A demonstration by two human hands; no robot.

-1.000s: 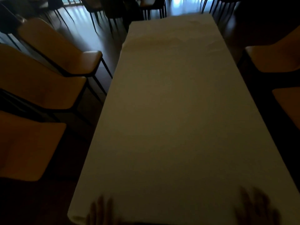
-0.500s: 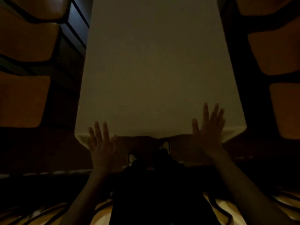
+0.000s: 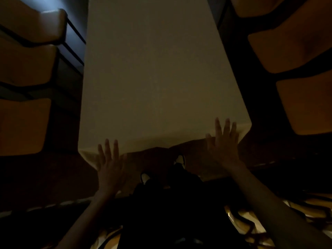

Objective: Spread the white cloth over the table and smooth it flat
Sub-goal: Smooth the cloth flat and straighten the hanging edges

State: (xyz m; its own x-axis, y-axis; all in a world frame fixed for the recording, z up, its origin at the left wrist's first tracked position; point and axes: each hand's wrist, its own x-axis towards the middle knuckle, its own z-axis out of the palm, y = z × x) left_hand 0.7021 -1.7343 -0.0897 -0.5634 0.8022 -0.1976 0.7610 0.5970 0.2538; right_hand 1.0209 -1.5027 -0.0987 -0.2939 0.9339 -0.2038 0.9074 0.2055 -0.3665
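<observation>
The white cloth lies flat over the long table, reaching its near end, where a short flap hangs over the edge. My left hand is spread wide, fingers apart, just in front of the near left corner of the cloth. My right hand is also spread, fingers apart, over the near right corner's hanging flap. Neither hand grips anything. The room is very dim.
Orange chairs line the left side of the table, and more orange chairs stand along the right. My legs and shoes are below the table's near end on a patterned floor.
The view has tilted down from along the table to its near end. My hands have drawn back from the tabletop to just off the near edge, still spread.
</observation>
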